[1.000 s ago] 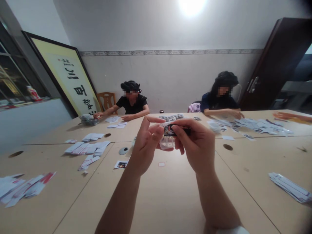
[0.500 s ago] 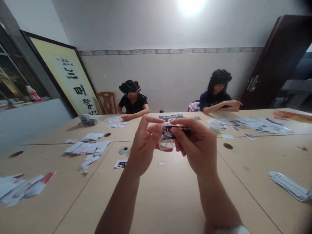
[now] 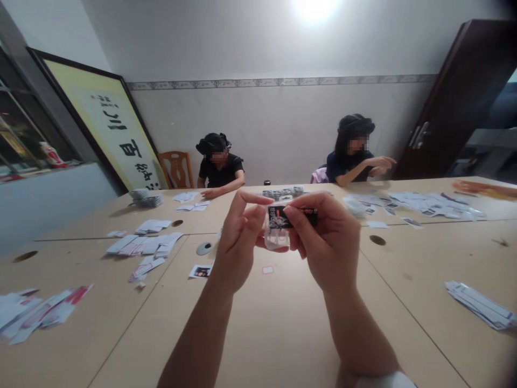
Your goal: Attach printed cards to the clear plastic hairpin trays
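Above the middle of the table, my left hand [image 3: 242, 237] grips the left side of a small clear plastic case [image 3: 277, 239], its thumb and forefinger at the edge. A black printed card [image 3: 277, 217] lies across the upper part of the case. My right hand [image 3: 329, 237] pinches the card between thumb and fingers, with other fingers curled behind the case. Whether the card is inside the case or in front of it, I cannot tell. The fingertips behind the case are partly hidden.
Paper piles [image 3: 143, 245] lie on the left of the table [image 3: 278, 334], with a stack of strips [image 3: 479, 304] at right. Across it sit two people. A photo card [image 3: 200, 271] and a small red-edged label [image 3: 267, 270] lie beyond my forearms.
My left thumb has drawn back a little from the card, showing more of its left end. At the far right, the other person's hands have lifted and parted.
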A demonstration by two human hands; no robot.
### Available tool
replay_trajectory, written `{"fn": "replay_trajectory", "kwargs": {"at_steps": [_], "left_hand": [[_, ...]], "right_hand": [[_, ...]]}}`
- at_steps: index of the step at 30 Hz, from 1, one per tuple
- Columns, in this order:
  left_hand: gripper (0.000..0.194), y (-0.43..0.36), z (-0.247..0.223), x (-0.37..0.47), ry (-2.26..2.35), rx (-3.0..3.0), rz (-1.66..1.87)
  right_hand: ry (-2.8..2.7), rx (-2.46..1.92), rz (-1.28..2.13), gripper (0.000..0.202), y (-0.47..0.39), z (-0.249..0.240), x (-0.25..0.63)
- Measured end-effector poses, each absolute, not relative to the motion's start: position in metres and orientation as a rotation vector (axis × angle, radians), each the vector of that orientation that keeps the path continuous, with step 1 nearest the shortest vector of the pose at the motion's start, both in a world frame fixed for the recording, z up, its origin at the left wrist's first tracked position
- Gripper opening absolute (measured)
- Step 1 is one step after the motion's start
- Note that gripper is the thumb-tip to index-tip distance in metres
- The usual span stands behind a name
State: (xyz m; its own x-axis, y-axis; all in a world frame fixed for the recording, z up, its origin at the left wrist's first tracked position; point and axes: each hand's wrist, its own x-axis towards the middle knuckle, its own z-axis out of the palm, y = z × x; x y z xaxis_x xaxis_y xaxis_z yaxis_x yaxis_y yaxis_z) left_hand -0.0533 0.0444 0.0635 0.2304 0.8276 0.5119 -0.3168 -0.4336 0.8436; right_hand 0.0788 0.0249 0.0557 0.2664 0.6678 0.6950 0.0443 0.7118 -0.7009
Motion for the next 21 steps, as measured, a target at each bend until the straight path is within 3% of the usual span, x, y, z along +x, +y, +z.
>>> {"fn": "replay_trajectory", "kwargs": {"at_steps": [21], "left_hand": [[0.018, 0.0409, 0.0658, -0.0509, 0.492, 1.489, 1.416]], "right_hand": [[-1.269, -0.732, 0.419, 0.006, 0.0242, 0.0565, 0.0786]]}}
